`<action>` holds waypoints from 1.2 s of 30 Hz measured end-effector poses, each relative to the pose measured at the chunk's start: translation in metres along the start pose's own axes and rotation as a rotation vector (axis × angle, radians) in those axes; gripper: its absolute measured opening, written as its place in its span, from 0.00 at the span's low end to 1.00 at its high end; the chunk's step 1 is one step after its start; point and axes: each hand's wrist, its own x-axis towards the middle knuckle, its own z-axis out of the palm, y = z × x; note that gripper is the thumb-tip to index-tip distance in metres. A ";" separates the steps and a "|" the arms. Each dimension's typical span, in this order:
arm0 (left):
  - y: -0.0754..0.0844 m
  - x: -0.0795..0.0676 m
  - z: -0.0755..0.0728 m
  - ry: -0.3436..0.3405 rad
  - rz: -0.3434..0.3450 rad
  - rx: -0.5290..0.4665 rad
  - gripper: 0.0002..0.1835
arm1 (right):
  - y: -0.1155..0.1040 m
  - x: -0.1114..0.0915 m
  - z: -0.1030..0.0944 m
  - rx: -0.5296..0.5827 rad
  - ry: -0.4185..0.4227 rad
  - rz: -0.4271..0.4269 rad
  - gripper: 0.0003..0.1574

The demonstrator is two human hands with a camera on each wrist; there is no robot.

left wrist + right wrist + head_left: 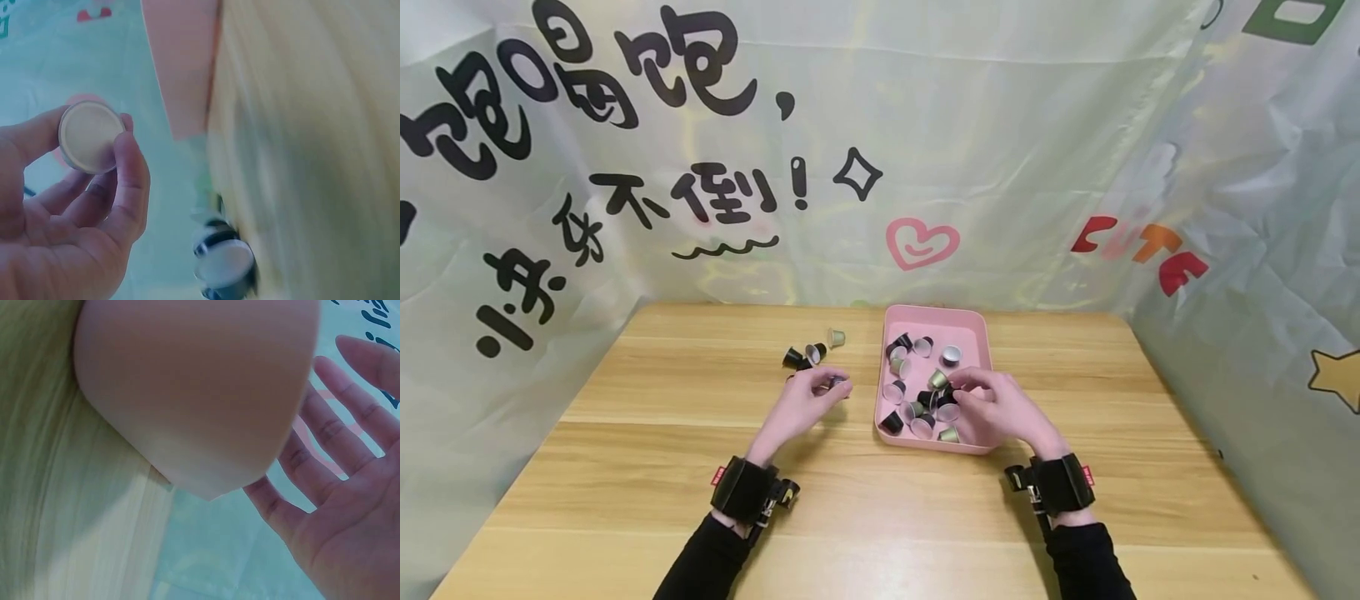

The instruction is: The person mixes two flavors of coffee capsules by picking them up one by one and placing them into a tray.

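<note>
My left hand (803,404) is raised over the table, left of the pink tray (936,445). Between its thumb and fingers it pinches a coffee capsule (92,137), whose pale round lid faces the left wrist camera. The right hand (1000,404) reaches over the tray's right side with fingers loosely extended, its fingertips close above the coffee capsules there. Those fingers (331,428) look spread and bare in the right wrist view, partly hidden behind the tray wall. Black, green and silver capsules lie at various tilts in the tray, including a silver capsule (951,356).
Beyond the left hand, a few more capsules lie on the wooden table (880,517), among them a black capsule (792,358) and a pale green capsule (836,337). A printed curtain (1000,167) hangs behind the table and along both sides.
</note>
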 end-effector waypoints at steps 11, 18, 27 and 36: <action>0.026 0.019 0.039 -0.079 0.010 -0.026 0.17 | 0.001 -0.001 -0.001 -0.003 0.007 0.006 0.16; 0.038 0.033 0.056 -0.103 0.023 0.000 0.21 | 0.000 -0.001 -0.002 -0.002 0.014 0.001 0.18; 0.045 0.051 0.074 -0.077 0.025 0.060 0.26 | -0.001 0.000 -0.001 0.019 0.011 -0.008 0.19; 0.044 0.044 0.077 -0.138 -0.055 -0.072 0.31 | -0.001 -0.001 -0.001 0.028 0.007 0.011 0.18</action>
